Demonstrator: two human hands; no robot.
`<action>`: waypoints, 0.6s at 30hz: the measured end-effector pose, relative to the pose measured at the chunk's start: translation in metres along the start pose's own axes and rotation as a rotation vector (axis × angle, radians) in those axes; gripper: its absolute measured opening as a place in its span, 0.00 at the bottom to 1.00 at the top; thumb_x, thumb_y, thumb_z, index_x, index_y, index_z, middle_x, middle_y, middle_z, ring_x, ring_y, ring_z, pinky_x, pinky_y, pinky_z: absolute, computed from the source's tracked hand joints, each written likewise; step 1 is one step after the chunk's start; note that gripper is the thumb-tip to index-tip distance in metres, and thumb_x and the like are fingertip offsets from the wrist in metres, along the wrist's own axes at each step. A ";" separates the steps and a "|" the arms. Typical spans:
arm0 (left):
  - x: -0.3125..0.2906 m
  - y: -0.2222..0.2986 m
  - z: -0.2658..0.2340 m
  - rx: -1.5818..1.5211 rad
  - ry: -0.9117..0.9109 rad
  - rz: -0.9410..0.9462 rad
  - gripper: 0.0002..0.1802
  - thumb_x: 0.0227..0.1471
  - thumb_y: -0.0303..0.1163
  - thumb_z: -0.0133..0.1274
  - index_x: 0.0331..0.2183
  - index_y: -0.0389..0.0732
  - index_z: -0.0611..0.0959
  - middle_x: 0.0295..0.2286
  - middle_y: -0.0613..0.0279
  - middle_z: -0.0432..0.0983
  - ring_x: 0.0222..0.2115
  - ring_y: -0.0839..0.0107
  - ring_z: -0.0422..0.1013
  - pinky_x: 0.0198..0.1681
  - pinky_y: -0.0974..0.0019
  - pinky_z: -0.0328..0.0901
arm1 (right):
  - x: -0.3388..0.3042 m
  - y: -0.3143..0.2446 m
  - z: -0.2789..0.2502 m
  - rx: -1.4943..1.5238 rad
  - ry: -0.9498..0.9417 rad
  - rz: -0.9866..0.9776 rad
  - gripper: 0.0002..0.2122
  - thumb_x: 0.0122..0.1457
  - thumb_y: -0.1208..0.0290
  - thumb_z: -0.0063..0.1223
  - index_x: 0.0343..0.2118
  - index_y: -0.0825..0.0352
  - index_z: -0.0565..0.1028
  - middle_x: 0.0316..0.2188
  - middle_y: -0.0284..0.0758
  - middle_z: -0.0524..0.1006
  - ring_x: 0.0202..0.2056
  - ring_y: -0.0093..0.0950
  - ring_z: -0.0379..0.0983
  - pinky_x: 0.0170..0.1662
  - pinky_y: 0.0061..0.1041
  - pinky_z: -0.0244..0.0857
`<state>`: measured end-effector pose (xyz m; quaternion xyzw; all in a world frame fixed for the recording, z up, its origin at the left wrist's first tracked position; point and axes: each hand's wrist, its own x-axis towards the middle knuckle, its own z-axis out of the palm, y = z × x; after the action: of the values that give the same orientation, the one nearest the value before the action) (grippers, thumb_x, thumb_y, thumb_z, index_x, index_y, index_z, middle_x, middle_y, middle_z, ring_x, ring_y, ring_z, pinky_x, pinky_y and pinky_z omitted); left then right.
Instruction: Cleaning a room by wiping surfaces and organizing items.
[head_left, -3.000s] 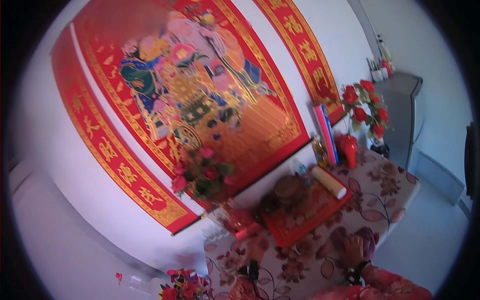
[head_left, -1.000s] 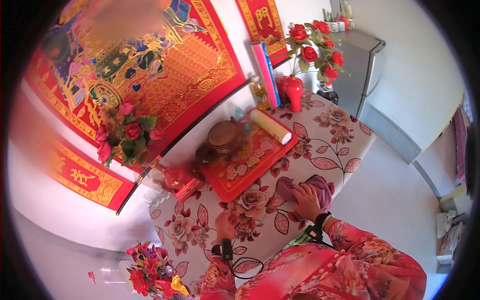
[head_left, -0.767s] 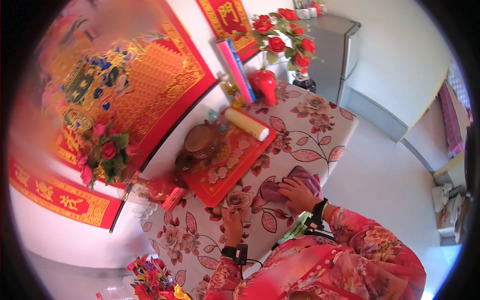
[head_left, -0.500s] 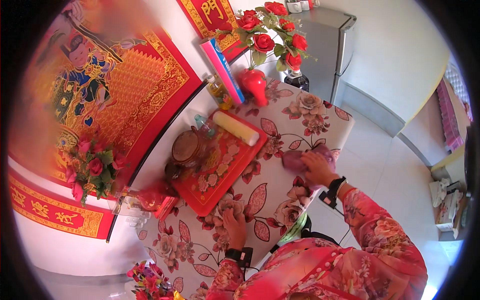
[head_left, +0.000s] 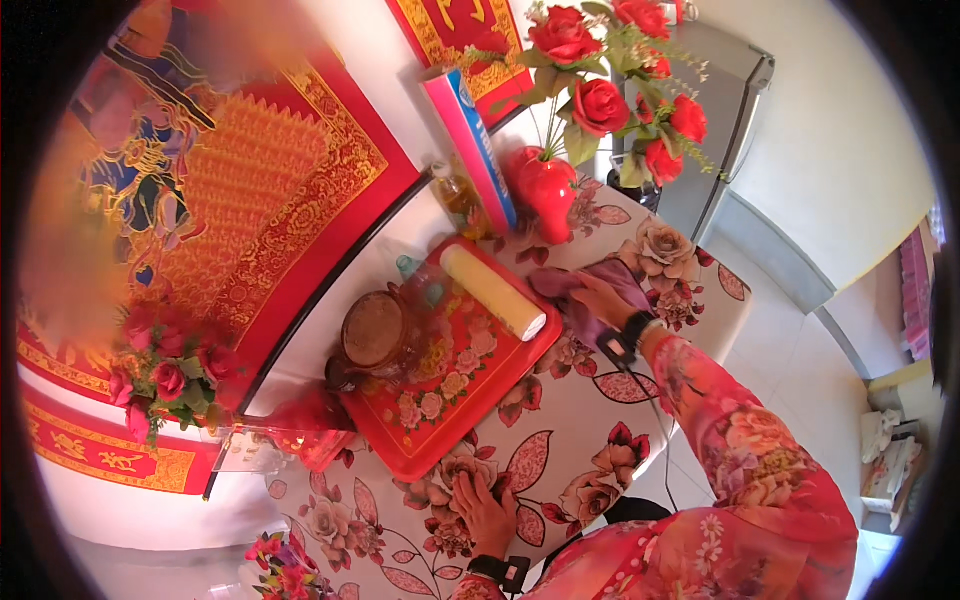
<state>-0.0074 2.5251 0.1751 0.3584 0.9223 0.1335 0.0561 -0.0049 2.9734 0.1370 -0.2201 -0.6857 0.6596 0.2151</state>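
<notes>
Looking down from your head, you see a table [head_left: 590, 440] covered in a cream cloth printed with large red and pink flowers. Your right hand [head_left: 602, 300] reaches to the far right part of the table and presses down on a purple rag [head_left: 590, 285], fingers spread over it, so the hand is open and flat on the fabric rather than gripping it. A black band sits on that wrist, and your sleeve is red with a flower print. The rag lies on the cloth just right of a red tray [head_left: 455, 385] and near a red vase [head_left: 548, 195] of red roses [head_left: 600, 60] at the far edge.

Your left hand [head_left: 487, 510] rests palm down on the near part of the table, fingers open, holding nothing, just near the tray's near corner.

On the tray you have a pale yellow roll [head_left: 492, 292] lying along its far right side, and a round brown pot [head_left: 374, 332] at its far left. A tall pink and blue box [head_left: 472, 140] leans against the wall beside the vase, with a small bottle [head_left: 458, 195] just left of it. 1 large red and gold picture [head_left: 230, 190] fills the wall on the left, with a bunch of pink flowers [head_left: 165, 375] below it. A grey cabinet [head_left: 720, 120] stands at the far right.
</notes>
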 end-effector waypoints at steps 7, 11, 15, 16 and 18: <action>0.005 -0.003 -0.005 0.072 0.016 0.010 0.36 0.48 0.39 0.51 0.54 0.32 0.59 0.57 0.40 0.48 0.59 0.41 0.45 0.58 0.40 0.41 | 0.110 -0.013 0.070 -0.090 -0.022 0.071 0.16 0.53 0.73 0.48 0.46 0.71 0.71 0.37 0.42 0.75 0.39 0.30 0.71 0.45 0.25 0.64; 0.002 -0.003 -0.003 0.057 -0.016 -0.116 0.37 0.44 0.45 0.55 0.53 0.35 0.65 0.56 0.42 0.52 0.59 0.42 0.46 0.58 0.39 0.44 | 0.151 0.006 0.078 0.019 -0.277 0.032 0.15 0.53 0.74 0.47 0.45 0.69 0.71 0.41 0.37 0.74 0.44 0.30 0.69 0.51 0.27 0.61; 0.017 0.010 0.004 0.002 0.003 -0.092 0.35 0.48 0.45 0.53 0.54 0.36 0.65 0.57 0.43 0.52 0.60 0.46 0.46 0.60 0.44 0.44 | 0.161 0.015 0.024 -0.178 -0.233 -0.202 0.18 0.55 0.78 0.46 0.51 0.70 0.67 0.46 0.37 0.71 0.49 0.27 0.66 0.54 0.24 0.58; 0.008 0.003 -0.002 -0.009 -0.002 -0.052 0.34 0.49 0.44 0.52 0.54 0.36 0.65 0.57 0.44 0.52 0.60 0.48 0.46 0.60 0.46 0.44 | 0.149 0.003 0.048 -0.174 -0.226 -0.154 0.20 0.56 0.76 0.47 0.53 0.71 0.65 0.48 0.39 0.70 0.51 0.27 0.65 0.55 0.25 0.57; 0.004 0.002 -0.003 -0.033 0.034 -0.054 0.34 0.50 0.44 0.51 0.54 0.36 0.63 0.57 0.44 0.51 0.60 0.48 0.45 0.60 0.45 0.44 | 0.147 0.021 0.027 -0.502 -0.085 -0.172 0.22 0.56 0.73 0.47 0.54 0.70 0.64 0.52 0.42 0.69 0.54 0.33 0.63 0.57 0.29 0.55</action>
<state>-0.0096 2.5287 0.1784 0.3299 0.9302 0.1530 0.0500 -0.1399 3.0383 0.1160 -0.1795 -0.8525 0.4568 0.1800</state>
